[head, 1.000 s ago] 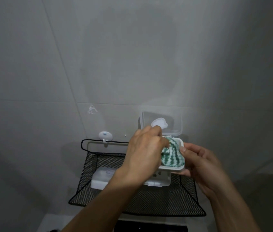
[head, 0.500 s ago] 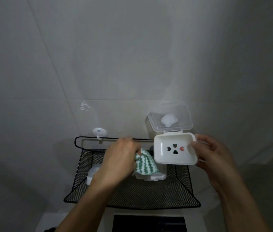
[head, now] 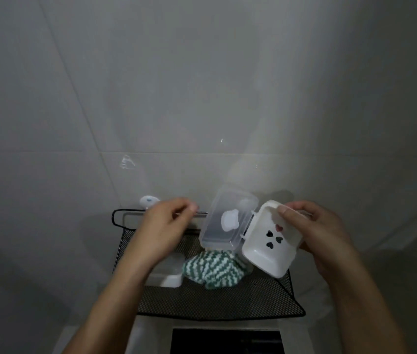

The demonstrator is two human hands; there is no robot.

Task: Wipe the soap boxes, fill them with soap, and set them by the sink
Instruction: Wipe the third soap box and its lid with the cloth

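- Head view. Grey tiled wall (head: 202, 85) fills the upper frame; a black mesh basket (head: 217, 300) hangs against it at 6 o'clock.
- Right hand (head: 322, 233) grips the white soap box (head: 268, 249) at 4 o'clock of frame centre, held in the air above the basket's right side. Thumb lies over the top rim, fingers wrap behind the far side.
- Box is tilted, its open side facing the camera. Four small heart-shaped marks (head: 273, 236) show on its inner floor, three dark and one reddish.
- Its clear lid (head: 229, 222) is swung open on the hinge, pointing toward 10 o'clock from the box, with a white patch at its middle.
- Left hand (head: 166, 228) hovers at 7 o'clock, just left of the lid, fingers loosely curled, holding nothing. Whether a fingertip touches the lid cannot be told.
- The two hands are apart, the open lid between them.
- Green-and-white zigzag cloth (head: 211, 270) lies bunched in the basket, directly below the lid.
- Second white soap box (head: 170, 275) sits in the basket just left of the cloth, partly hidden by the left wrist.
- White round wall hook (head: 147, 200) sits above the basket's left rear corner.
- Dark rectangular panel (head: 227, 341) at the bottom edge, below the basket.
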